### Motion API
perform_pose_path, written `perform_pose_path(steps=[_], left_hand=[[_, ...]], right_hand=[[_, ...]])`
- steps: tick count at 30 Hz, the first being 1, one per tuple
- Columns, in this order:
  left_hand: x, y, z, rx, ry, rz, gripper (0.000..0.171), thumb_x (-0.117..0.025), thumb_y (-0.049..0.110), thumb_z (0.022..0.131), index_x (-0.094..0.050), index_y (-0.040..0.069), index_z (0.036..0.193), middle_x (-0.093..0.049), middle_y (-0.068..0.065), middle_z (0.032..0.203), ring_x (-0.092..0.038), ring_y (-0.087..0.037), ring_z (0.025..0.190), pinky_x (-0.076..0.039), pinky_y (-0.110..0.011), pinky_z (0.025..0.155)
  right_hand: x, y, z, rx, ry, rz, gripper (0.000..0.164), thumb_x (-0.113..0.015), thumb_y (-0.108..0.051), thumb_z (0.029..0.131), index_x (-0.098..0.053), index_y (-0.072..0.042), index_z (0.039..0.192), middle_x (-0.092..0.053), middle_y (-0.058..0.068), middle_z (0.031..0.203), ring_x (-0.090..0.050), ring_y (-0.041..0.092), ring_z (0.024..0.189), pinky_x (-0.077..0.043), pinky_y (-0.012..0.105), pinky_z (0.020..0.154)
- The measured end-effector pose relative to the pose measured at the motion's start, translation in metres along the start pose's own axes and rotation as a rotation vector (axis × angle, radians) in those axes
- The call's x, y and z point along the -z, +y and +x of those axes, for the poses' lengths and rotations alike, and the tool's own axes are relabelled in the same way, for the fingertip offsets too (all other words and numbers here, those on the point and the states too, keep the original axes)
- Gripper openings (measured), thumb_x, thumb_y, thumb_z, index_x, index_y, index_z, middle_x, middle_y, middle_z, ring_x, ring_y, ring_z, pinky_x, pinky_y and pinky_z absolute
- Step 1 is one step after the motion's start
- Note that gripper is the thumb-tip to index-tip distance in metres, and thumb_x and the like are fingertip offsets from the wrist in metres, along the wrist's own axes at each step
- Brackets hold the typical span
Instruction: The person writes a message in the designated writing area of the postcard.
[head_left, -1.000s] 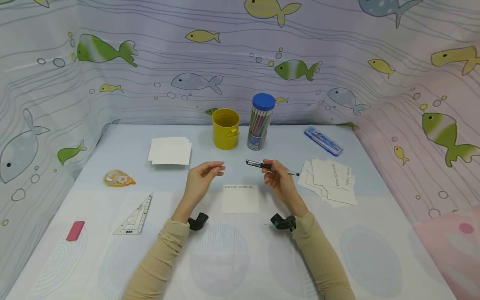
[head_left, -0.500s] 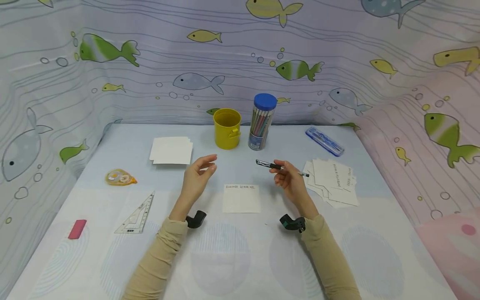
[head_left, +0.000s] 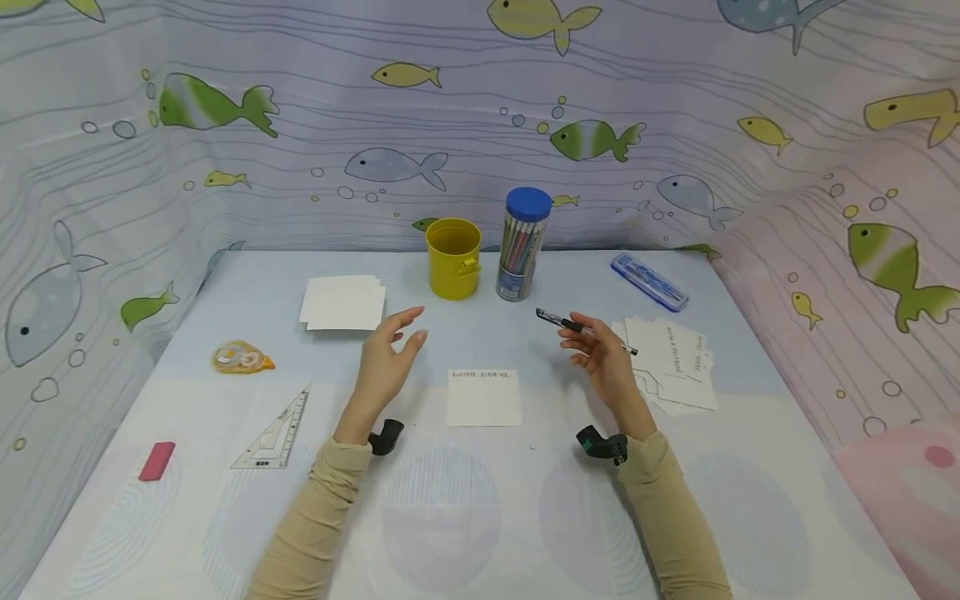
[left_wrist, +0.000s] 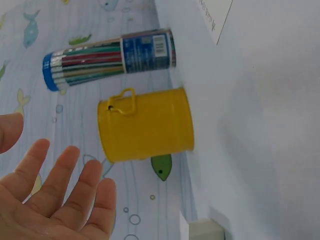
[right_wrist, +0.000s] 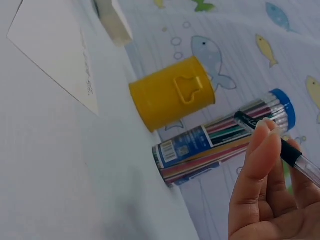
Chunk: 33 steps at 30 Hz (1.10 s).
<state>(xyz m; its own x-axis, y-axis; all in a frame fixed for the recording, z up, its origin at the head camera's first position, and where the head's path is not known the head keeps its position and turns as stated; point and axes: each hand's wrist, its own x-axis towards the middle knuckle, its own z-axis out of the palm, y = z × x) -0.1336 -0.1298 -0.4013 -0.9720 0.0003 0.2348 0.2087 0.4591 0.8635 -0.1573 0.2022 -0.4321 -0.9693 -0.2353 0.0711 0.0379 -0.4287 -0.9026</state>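
Observation:
My right hand (head_left: 609, 362) pinches a black pen (head_left: 558, 319) between thumb and fingers, held above the table beside the stack of written cards (head_left: 671, 358). The pen (right_wrist: 290, 151) has a clear barrel and a dark cap end in the right wrist view. My left hand (head_left: 386, 362) is raised with its fingers apart and nothing in it; in the left wrist view its fingers (left_wrist: 65, 182) spread near the yellow bucket (left_wrist: 147, 125). Between both hands a cream card (head_left: 483, 400) lies on the table, with a line of handwriting along its far edge.
A clear jar of pencils (head_left: 520, 250) with a blue lid stands right of the bucket at the back. Blank cards (head_left: 342, 302) are stacked at back left. Around the edges lie a correction tape (head_left: 242, 357), set square (head_left: 277, 433), red eraser (head_left: 157, 461) and blue case (head_left: 649, 282).
My right hand has moved to the right with the pen, away from the card. The left hand has shifted left and its thumb and fingers have parted.

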Motion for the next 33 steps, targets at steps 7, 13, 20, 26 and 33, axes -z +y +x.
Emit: perform_pose_path(steps=[7, 13, 20, 26, 33], left_hand=[[0.009, -0.005, -0.001, 0.000, -0.055, 0.092, 0.042, -0.059, 0.021, 0.097, -0.053, 0.009, 0.137, -0.052, -0.014, 0.142, -0.043, -0.032, 0.138, -0.036, -0.050, 0.113], [0.015, -0.009, -0.002, 0.052, -0.154, 0.195, 0.049, -0.056, 0.027, 0.099, -0.047, 0.007, 0.142, -0.045, -0.016, 0.149, -0.037, -0.035, 0.141, -0.031, -0.053, 0.115], [0.019, -0.009, -0.003, 0.062, -0.220, 0.296, 0.060, -0.056, 0.033, 0.098, -0.039, 0.001, 0.146, -0.035, -0.020, 0.154, -0.030, -0.039, 0.143, -0.026, -0.054, 0.118], [0.016, -0.011, 0.000, 0.066, -0.278, 0.337, 0.070, -0.059, 0.038, 0.096, -0.033, -0.001, 0.148, -0.028, -0.022, 0.157, -0.024, -0.041, 0.146, -0.023, -0.056, 0.118], [0.013, -0.015, 0.002, 0.069, -0.339, 0.391, 0.084, -0.062, 0.047, 0.091, -0.026, 0.001, 0.152, -0.020, -0.020, 0.160, -0.014, -0.043, 0.148, -0.019, -0.058, 0.119]], right_hand=[[0.000, 0.000, 0.000, 0.001, 0.016, -0.156, 0.039, -0.027, -0.028, 0.107, -0.053, -0.013, 0.131, -0.074, -0.006, 0.103, -0.069, 0.009, 0.092, -0.055, 0.021, 0.072], [-0.005, -0.001, -0.003, -0.011, 0.036, -0.395, 0.041, -0.028, -0.019, 0.107, -0.045, -0.007, 0.142, -0.069, 0.003, 0.118, -0.065, 0.011, 0.098, -0.054, 0.024, 0.078], [0.001, 0.011, -0.001, 0.006, 0.012, -0.798, 0.045, -0.041, -0.016, 0.104, -0.038, -0.004, 0.147, -0.057, 0.026, 0.134, -0.057, 0.034, 0.117, -0.051, 0.045, 0.090], [0.006, 0.020, -0.002, 0.048, -0.044, -1.027, 0.048, -0.051, -0.023, 0.101, -0.041, -0.009, 0.146, -0.062, 0.018, 0.130, -0.057, 0.036, 0.121, -0.047, 0.052, 0.099], [0.006, 0.021, 0.001, 0.064, -0.090, -1.143, 0.055, -0.057, -0.023, 0.098, -0.037, -0.006, 0.147, -0.059, 0.018, 0.133, -0.058, 0.037, 0.119, -0.046, 0.055, 0.100]])
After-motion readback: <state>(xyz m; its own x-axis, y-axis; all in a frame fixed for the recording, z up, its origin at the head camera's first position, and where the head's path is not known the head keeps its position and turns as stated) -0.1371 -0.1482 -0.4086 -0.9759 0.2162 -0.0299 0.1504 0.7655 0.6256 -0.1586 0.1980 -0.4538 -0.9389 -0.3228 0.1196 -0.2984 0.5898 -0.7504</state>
